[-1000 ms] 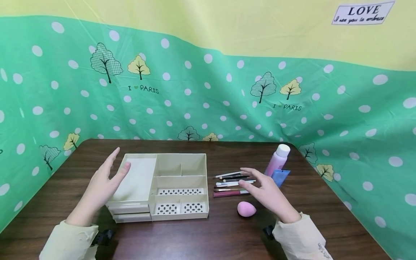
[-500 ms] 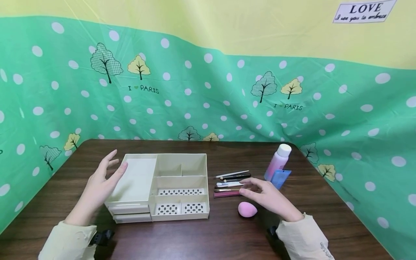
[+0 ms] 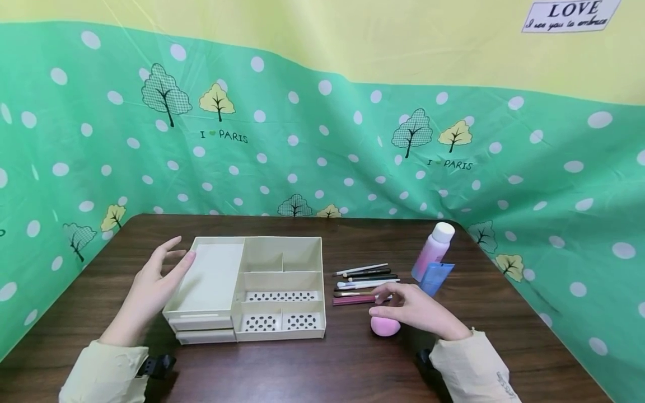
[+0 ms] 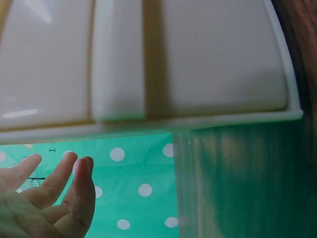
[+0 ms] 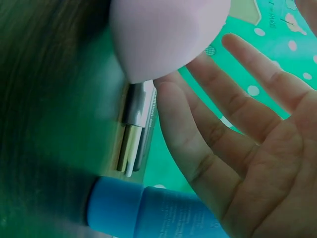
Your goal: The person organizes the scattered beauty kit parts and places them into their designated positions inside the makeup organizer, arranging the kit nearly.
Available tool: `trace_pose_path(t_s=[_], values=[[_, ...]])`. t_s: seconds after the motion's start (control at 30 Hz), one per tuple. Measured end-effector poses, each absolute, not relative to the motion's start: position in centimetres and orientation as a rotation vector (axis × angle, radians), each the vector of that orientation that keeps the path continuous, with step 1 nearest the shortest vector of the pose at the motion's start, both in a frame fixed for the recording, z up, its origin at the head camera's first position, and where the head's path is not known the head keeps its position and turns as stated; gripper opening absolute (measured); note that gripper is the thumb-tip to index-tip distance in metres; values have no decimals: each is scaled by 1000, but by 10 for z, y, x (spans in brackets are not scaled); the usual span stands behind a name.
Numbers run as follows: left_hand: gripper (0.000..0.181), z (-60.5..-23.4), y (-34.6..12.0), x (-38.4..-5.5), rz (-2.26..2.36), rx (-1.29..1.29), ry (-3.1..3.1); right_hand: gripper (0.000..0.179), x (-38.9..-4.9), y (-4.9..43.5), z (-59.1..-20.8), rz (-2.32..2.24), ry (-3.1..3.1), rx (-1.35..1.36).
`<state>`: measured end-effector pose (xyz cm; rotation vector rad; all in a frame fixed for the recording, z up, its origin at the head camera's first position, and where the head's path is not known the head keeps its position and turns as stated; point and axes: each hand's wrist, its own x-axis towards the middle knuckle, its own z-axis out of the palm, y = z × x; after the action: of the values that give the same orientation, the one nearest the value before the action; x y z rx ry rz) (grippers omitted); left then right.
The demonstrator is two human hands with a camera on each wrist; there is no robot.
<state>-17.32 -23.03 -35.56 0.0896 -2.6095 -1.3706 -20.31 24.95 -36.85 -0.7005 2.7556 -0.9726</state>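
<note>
My right hand (image 3: 415, 308) hovers over a pink egg-shaped makeup sponge (image 3: 385, 327) on the table, thumb and fingers spread above its upper side. In the right wrist view, the sponge (image 5: 168, 39) sits just beyond loosely bent fingertips, not gripped. My left hand (image 3: 151, 285), fingers parted and holding nothing, is raised at the left side of a cream makeup organizer (image 3: 211, 274). This organizer has a flat top panel, two drawers below it and several compartments on its right. The left wrist view shows its drawer fronts (image 4: 223, 54) close up, with my left fingers beyond them.
Several makeup brushes (image 3: 353, 301) lie in a row right of the organizer. Behind my right hand, a pink bottle with a white cap (image 3: 428, 256) stands beside a blue tube (image 3: 435, 278). A dotted green curtain (image 3: 272, 162) hangs behind the dark wooden table (image 3: 282, 372).
My right hand has moved down and toward me, from over the brushes to over the sponge. The left hand has shifted only slightly beside the organizer.
</note>
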Motion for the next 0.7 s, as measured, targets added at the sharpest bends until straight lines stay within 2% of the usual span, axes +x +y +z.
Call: trace_pose_path(t_s=[0.7], values=[[71, -365, -238, -180, -1502, 118, -2655, 45, -206, 260, -374, -915, 2564, -740]])
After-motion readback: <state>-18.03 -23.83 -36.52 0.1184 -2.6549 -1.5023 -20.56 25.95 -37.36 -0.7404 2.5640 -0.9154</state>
